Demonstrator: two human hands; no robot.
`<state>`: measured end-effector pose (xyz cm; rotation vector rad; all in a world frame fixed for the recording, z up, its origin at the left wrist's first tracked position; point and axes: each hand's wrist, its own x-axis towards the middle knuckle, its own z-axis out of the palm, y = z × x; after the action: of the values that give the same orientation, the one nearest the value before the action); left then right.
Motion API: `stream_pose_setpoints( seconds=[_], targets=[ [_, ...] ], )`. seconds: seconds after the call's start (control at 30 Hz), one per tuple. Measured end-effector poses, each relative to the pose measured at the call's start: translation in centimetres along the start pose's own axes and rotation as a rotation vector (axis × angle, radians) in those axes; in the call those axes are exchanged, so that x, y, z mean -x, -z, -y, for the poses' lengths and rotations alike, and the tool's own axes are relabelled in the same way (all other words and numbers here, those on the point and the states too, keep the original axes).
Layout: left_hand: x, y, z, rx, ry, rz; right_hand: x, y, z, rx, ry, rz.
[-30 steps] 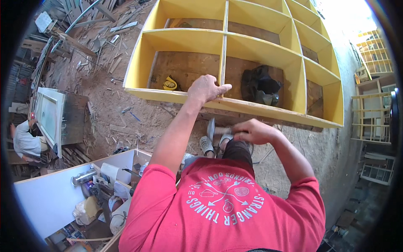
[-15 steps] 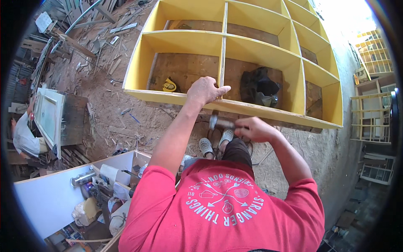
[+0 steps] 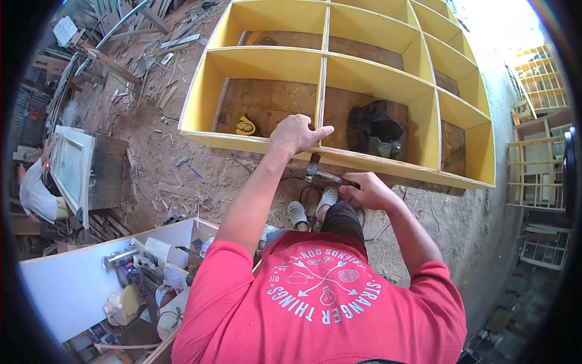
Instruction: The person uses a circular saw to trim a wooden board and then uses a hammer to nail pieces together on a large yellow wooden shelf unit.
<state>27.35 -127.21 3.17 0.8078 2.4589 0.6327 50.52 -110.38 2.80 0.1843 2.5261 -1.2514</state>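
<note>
The right hand (image 3: 368,190) clamps its fingers on a dark metal-headed hammer (image 3: 330,178), long axis left-right, head just near of the left hand (image 3: 295,134), whose fingers clasp a yellow wooden shelf unit (image 3: 388,163).

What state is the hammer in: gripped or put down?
Gripped: the right hand is closed around the handle of the hammer. Its head is close to the yellow shelving; whether they touch, I cannot tell.

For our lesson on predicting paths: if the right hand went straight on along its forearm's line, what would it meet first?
The right hand, holding the hammer, would probably meet the yellow front board first, though depth is hard to judge.
</note>
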Motion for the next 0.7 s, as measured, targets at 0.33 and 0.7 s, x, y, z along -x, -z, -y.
stream_pose_setpoints(
  seconds=[0.33,0.7],
  targets=[
    [-1.4,-0.8,2.3,0.392,-0.035,-0.119,1.4,6.8,2.3,-0.859,0.153,-0.377],
    [-0.5,0.4,2.9,0.257,-0.159,0.156,-9.1,9.8,6.2,-0.972,0.266,-0.113]
  ],
)
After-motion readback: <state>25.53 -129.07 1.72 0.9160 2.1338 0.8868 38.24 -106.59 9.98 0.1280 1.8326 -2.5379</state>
